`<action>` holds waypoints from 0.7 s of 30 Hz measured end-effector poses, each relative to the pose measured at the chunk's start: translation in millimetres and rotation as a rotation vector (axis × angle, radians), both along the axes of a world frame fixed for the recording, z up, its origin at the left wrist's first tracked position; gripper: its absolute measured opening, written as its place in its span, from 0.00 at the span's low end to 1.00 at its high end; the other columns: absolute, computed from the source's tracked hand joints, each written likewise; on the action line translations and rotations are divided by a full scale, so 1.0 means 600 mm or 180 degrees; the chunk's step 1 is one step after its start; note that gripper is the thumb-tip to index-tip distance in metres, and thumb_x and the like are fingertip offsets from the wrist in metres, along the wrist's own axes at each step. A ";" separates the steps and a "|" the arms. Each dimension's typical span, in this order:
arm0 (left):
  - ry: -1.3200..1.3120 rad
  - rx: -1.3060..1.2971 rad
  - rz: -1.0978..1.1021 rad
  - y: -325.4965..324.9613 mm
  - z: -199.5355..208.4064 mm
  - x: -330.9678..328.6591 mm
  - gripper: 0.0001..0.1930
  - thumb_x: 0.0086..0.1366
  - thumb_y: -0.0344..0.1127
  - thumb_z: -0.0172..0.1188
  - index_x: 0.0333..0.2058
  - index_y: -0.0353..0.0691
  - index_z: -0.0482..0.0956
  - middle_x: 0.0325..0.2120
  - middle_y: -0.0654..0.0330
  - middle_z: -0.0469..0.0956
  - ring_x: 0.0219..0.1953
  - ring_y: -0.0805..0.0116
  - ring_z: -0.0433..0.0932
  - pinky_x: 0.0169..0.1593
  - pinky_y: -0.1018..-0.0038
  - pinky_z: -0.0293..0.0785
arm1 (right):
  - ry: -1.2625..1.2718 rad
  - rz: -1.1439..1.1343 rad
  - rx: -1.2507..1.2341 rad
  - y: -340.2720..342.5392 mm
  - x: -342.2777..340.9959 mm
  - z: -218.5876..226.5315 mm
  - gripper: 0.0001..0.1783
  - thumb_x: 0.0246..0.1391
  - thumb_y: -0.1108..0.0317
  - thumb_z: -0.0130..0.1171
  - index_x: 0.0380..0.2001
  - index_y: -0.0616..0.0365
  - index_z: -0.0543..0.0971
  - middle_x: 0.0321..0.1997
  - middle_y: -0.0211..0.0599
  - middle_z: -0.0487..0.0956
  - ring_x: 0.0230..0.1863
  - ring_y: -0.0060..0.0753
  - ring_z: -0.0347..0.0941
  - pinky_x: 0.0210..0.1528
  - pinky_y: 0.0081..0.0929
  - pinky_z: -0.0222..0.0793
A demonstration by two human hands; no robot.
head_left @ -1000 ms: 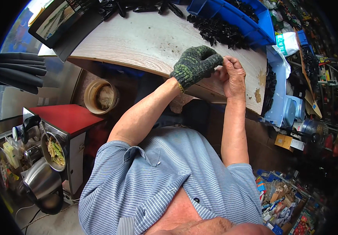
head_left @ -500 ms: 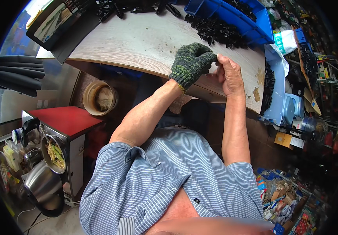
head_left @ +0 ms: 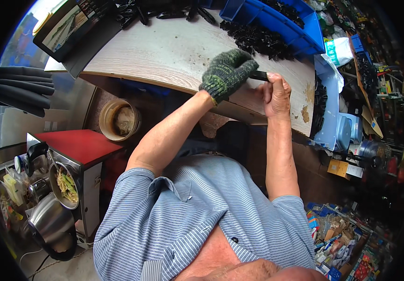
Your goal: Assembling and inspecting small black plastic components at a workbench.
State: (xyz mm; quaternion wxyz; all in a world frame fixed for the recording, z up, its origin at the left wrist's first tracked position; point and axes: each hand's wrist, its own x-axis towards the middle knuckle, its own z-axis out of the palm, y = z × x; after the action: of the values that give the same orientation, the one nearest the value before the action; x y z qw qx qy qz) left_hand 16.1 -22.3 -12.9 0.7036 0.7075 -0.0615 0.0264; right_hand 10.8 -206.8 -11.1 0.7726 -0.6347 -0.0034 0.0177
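A: What big thing are you seeing?

B: A pale wooden table (head_left: 164, 51) is filling the top. Brown worn spots are showing near its right end.

A: Who is there?

B: A person in a blue and white striped shirt (head_left: 202, 201) is facing the table's front edge.

A: What else is standing around?

B: A red-topped cabinet (head_left: 80, 140) is standing on the near side of the table, toward its left end. A deep blue bin (head_left: 300, 35) is resting on the table, at the back right. A pale blue bin (head_left: 327, 133) is sitting just beside the table's right end. A round bucket (head_left: 105, 122) is standing lower than the tabletop, near its left half.

A: And the small black stuff?

B: A pile of black parts (head_left: 258, 41) is lying on the table, right against the deep blue bin.

A: What are the hands doing?

B: The left hand (head_left: 227, 72) is wearing a dark green knit glove. Both hands are working over the table's front edge, toward its right end.

A: And the fingers?

B: The gloved fingers are gripping one end of a black piece (head_left: 259, 75). The bare right hand (head_left: 276, 96) is pinching its other end, thumb on top. So the piece is bridging the two hands, above the table.
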 end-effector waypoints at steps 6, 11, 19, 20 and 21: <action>-0.0932 0.2725 0.0785 0.009 0.008 0.089 0.09 0.61 0.36 0.59 0.39 0.49 0.84 0.36 0.54 0.82 0.42 0.50 0.80 0.45 0.57 0.77 | 0.0390 -0.0882 0.0591 -0.072 0.008 0.018 0.21 0.56 0.58 0.60 0.12 0.50 0.68 0.06 0.30 0.61 0.16 0.38 0.77 0.30 0.54 0.84; -0.1645 0.3004 0.0572 0.005 -0.027 0.115 0.09 0.58 0.32 0.56 0.37 0.46 0.82 0.35 0.51 0.82 0.43 0.46 0.79 0.44 0.53 0.76 | 0.0609 -0.2370 0.0595 -0.166 0.044 0.056 0.19 0.53 0.52 0.65 0.30 0.55 0.70 0.06 0.36 0.61 0.20 0.49 0.74 0.45 0.71 0.76; -0.1448 0.2931 0.0752 0.003 -0.010 0.091 0.10 0.55 0.32 0.57 0.37 0.46 0.82 0.40 0.53 0.81 0.45 0.48 0.78 0.45 0.54 0.76 | 0.0776 -0.1616 0.0285 -0.127 0.035 0.015 0.23 0.50 0.58 0.70 0.39 0.59 0.71 0.07 0.34 0.63 0.18 0.44 0.75 0.37 0.59 0.81; -0.1708 0.2943 0.0644 0.006 -0.014 0.097 0.11 0.55 0.32 0.57 0.38 0.47 0.82 0.40 0.53 0.81 0.45 0.48 0.78 0.45 0.54 0.76 | 0.0794 -0.1439 0.0326 -0.112 0.038 0.011 0.20 0.50 0.59 0.71 0.38 0.57 0.73 0.08 0.32 0.66 0.15 0.40 0.75 0.34 0.55 0.82; -0.1967 0.2950 0.0535 0.007 -0.018 0.102 0.12 0.55 0.32 0.57 0.38 0.47 0.82 0.39 0.54 0.81 0.45 0.49 0.78 0.46 0.54 0.76 | 0.0795 -0.1429 0.0332 -0.099 0.038 0.009 0.20 0.50 0.59 0.71 0.38 0.57 0.73 0.08 0.32 0.66 0.15 0.40 0.75 0.34 0.55 0.82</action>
State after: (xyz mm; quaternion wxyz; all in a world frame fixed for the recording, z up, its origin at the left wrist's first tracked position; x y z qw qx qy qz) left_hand 77.3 -17.9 -23.8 0.2639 0.9044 -0.2133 0.2586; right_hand 33.7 -266.4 -5.8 0.7832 -0.5718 0.2320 -0.0761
